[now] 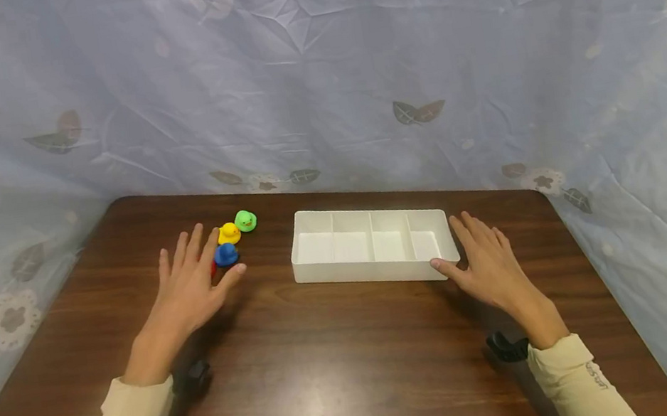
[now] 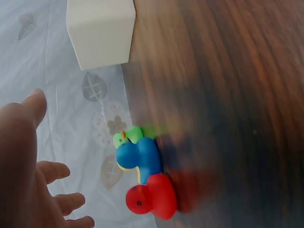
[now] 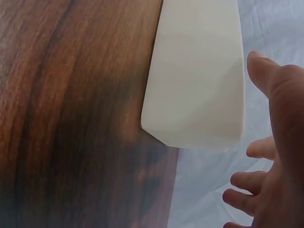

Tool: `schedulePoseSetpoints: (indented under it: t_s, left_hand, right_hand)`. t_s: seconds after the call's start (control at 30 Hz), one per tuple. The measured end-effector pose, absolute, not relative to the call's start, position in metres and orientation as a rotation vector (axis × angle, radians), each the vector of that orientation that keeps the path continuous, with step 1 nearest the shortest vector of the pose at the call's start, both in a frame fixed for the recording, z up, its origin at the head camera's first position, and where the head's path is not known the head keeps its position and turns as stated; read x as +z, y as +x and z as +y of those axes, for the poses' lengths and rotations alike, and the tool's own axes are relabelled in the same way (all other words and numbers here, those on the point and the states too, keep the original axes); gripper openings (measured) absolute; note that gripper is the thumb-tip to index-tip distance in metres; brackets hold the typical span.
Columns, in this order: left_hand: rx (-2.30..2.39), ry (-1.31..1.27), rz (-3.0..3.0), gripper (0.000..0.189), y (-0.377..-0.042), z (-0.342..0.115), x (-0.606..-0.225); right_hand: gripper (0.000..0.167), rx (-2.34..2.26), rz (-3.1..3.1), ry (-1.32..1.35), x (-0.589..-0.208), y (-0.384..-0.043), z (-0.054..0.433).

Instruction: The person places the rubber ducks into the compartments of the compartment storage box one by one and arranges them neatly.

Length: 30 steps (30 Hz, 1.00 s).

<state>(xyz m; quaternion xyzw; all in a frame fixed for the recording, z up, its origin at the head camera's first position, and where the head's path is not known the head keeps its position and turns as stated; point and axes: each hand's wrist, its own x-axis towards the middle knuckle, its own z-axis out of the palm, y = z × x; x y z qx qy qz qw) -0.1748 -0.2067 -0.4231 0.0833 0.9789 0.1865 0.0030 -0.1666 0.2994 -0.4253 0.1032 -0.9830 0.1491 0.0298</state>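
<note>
Leaf-patterned cloth (image 1: 317,95) hangs behind the dark wooden tabletop (image 1: 306,370). Your left hand (image 1: 193,286) holds nothing, its fingers spread wide; the red duck (image 2: 159,197) and blue duck (image 1: 226,255) lie near your thumb and index finger, the yellow duck (image 1: 229,233) beside the index fingertip, the green duck (image 1: 246,221) farther out. Your right hand (image 1: 487,260), fingers wide too, grips nothing beside the divided tray (image 1: 356,271); contact is unclear. All four ducks sit outside the tray; handling looks either unstarted or finished, which doesn't show.
</note>
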Motion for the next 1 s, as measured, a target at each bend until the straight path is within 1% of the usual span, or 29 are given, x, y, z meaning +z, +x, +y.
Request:
schedulePoseSetpoints:
  t_s: [0.53,0.6,0.8,1.0]
  left_hand:
    - [0.579,0.160,3.019,0.099,-0.174,-0.224,-0.436]
    - [0.578,0.159,3.031,0.095,-0.175,-0.225,-0.438]
    - [0.595,0.159,3.071,0.074,-0.175,-0.226,-0.443]
    - [0.631,0.126,3.123,0.063,-0.177,-0.225,-0.447]
  right_hand:
    - [0.097,0.467,-3.055,0.323,-0.435,-0.164,0.299]
    - [0.096,0.477,-3.051,0.319,-0.437,-0.164,0.299]
    - [0.095,0.509,-3.041,0.307,-0.439,-0.163,0.299]
    - [0.093,0.537,-3.037,0.299,-0.439,-0.165,0.296]
